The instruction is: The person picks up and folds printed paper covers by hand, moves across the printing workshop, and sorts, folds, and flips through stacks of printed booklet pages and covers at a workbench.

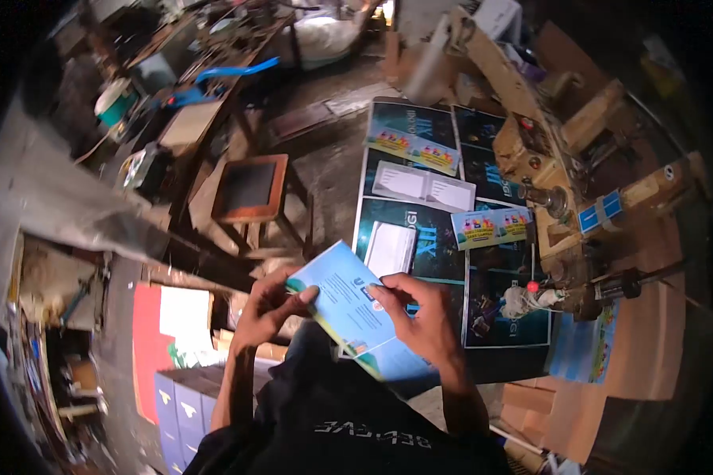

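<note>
A light blue printed booklet or folded sheet [348, 305] is held up in front of my chest, with small text and logos facing me. My left hand [273, 310] pinches its left edge between thumb and fingers. Over on its right side, my right hand [420, 317] grips it, thumb on top near the logos. Beyond it, a stack of white sheets [390, 248] lies on a work surface covered in dark teal printed sheets [420, 215]. An open white form sheet [424, 185] and colourful printed cards [413, 150] lie farther back. Another colourful card [491, 227] lies near the machine.
A worn beige machine [543, 158] with a metal mechanism stands along the right. More blue printed sheets [582, 344] lie below it beside cardboard [642, 348]. A wooden stool [249, 188] stands ahead on the left, and purple boxes [184, 416] are at lower left.
</note>
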`<action>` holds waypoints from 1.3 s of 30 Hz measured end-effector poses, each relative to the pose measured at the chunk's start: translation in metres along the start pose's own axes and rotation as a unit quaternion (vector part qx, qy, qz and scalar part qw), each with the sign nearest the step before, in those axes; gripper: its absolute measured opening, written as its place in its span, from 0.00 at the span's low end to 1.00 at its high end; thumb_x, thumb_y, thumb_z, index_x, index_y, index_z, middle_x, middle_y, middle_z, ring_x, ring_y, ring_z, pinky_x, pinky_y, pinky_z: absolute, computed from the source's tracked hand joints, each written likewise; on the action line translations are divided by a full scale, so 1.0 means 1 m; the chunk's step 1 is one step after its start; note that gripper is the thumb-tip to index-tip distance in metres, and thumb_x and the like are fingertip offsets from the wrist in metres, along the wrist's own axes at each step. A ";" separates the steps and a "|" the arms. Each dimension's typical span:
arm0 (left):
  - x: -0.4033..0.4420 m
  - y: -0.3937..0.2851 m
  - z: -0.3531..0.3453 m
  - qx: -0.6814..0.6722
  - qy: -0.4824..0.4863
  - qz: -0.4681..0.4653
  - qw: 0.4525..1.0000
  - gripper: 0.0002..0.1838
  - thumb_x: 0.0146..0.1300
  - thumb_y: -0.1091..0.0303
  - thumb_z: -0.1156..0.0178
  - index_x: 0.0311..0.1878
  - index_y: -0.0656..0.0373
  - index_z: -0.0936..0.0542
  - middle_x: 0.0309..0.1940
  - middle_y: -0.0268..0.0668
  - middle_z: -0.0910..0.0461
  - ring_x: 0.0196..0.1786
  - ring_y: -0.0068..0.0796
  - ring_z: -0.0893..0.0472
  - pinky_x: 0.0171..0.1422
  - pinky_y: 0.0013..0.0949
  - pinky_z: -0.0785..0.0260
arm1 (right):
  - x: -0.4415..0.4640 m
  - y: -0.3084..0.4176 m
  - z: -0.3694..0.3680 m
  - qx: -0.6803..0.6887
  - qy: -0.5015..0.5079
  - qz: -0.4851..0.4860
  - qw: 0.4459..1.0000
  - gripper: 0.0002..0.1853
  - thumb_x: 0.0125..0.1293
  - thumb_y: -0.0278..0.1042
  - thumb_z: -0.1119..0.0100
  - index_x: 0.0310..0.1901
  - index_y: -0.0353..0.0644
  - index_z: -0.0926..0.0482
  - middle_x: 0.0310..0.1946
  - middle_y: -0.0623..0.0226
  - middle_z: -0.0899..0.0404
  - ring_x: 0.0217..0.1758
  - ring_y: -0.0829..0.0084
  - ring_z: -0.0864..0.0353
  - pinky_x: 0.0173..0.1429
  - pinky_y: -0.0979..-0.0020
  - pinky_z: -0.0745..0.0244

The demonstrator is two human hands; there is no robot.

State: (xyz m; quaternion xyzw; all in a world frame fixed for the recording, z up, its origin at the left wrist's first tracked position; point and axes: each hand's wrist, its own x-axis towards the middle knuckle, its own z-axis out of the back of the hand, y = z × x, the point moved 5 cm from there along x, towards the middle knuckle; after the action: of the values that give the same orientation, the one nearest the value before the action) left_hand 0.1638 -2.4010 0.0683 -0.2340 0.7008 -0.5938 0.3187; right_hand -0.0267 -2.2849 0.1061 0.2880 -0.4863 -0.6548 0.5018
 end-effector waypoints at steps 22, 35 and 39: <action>0.270 -0.083 0.129 0.167 0.147 -0.251 0.942 0.07 0.65 0.69 0.39 0.33 0.62 0.19 0.23 0.23 0.31 0.24 0.11 0.37 0.28 0.21 0.47 | 0.093 0.003 -0.100 -0.156 -0.267 -0.095 0.946 0.07 0.59 0.29 0.34 0.38 0.38 0.15 0.31 0.60 0.15 0.30 0.68 0.15 0.36 0.71 0.21; 0.446 -0.089 0.036 0.064 0.017 -0.114 0.991 0.19 0.63 0.65 0.34 0.51 0.70 0.23 0.40 0.37 0.21 0.43 0.22 0.26 0.51 0.28 0.34 | 0.104 -0.034 0.025 0.106 -0.586 -0.140 0.791 0.05 0.64 0.27 0.36 0.34 0.34 0.16 0.28 0.68 0.17 0.30 0.84 0.21 0.34 0.80 0.27; 0.478 -0.075 -0.003 0.023 0.098 -0.042 0.994 0.18 0.63 0.64 0.35 0.49 0.70 0.22 0.37 0.36 0.20 0.41 0.24 0.25 0.50 0.28 0.33 | 0.106 -0.038 0.048 0.105 -0.652 -0.164 0.733 0.05 0.63 0.28 0.34 0.33 0.35 0.17 0.25 0.73 0.19 0.26 0.87 0.26 0.30 0.82 0.33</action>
State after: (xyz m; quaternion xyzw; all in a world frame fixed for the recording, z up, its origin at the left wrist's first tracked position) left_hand -0.1703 -2.7507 0.0615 -0.1967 0.7043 -0.6427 0.2285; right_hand -0.1180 -2.3669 0.1004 -0.0838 -0.7048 -0.6990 -0.0873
